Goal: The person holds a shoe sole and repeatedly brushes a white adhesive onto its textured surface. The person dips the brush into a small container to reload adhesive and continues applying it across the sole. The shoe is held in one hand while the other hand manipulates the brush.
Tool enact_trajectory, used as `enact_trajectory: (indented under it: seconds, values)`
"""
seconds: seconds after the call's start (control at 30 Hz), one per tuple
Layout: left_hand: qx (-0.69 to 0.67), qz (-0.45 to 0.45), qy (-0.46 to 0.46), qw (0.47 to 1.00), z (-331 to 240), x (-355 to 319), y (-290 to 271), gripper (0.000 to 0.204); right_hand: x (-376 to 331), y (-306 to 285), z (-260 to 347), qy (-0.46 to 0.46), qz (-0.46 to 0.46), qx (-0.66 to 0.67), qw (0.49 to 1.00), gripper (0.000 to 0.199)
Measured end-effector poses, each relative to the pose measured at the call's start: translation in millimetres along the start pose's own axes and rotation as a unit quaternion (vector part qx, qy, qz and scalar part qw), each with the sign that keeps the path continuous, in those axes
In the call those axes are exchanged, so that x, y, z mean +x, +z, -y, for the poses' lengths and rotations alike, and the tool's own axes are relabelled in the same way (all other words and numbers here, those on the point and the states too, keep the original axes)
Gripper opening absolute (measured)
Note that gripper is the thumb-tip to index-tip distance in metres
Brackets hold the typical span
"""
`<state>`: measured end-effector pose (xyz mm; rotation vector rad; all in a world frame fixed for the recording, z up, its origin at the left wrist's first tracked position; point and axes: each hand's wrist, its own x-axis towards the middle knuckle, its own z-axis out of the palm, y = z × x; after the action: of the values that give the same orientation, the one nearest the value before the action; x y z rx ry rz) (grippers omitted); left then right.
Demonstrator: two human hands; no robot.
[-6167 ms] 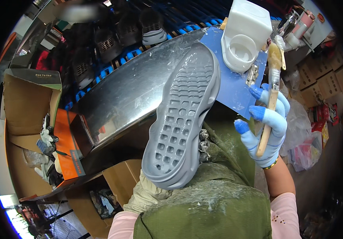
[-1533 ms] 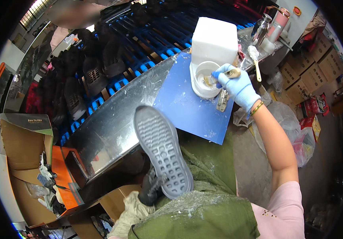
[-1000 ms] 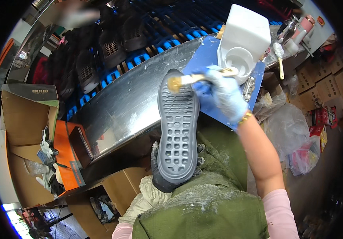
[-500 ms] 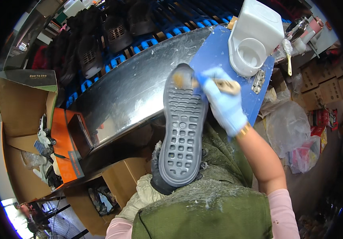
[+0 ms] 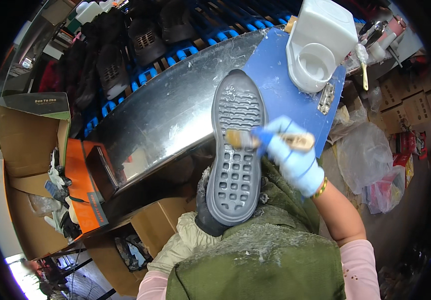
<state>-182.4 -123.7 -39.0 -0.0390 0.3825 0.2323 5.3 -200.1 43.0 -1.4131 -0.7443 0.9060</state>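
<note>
A grey shoe sole (image 5: 238, 185) lies with its ribbed and waffled hollow side up, toe pointing away from me. My left hand (image 5: 206, 220), in a dark glove, is closed around its heel end from the left and below; most of those fingers are hidden under the sole. In a light blue glove, my right hand (image 5: 293, 162) is closed on a flat paintbrush (image 5: 240, 139) with a wooden handle. Its bristles touch the sole's middle, where ribs meet the square pockets. Wet, shiny patches show on the sole, with whitish streaks near the toe.
A white dispenser with a round cup (image 5: 310, 67) stands on a blue board (image 5: 268, 62) on the metal bench (image 5: 170, 112). Dark shoes (image 5: 148, 42) sit on a blue roller conveyor behind. An opened cardboard box (image 5: 28, 130) is at left; plastic bags (image 5: 363, 157) are at right.
My right hand has drawn the brush from the toe end toward me, to the sole's middle. The sole has shifted slightly away from me and to the right.
</note>
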Motion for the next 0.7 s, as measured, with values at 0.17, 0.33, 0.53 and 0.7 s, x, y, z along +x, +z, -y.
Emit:
enact_trajectory:
  seconds: [0.17, 0.33, 0.53, 0.7]
  values:
    - [0.067, 0.081, 0.065, 0.992, 5, 16, -13, 0.042, -40, -1, 4, -0.113, 0.178, 0.009, 0.978, 0.012]
    - [-0.331, 0.234, 0.158, 0.9, 56, 60, 39, 0.022, 7, -3, -12, -0.13, -0.023, -0.085, 0.988, 0.01]
    - [0.097, 0.06, 0.073, 0.991, 13, 34, 5, 0.034, -23, -2, -12, -0.027, -0.105, 0.105, 0.989, 0.01]
    - [0.104, 0.227, 0.103, 0.963, 14, 60, -2, 0.037, -42, -19, 15, -0.075, 0.078, 0.122, 0.987, 0.013]
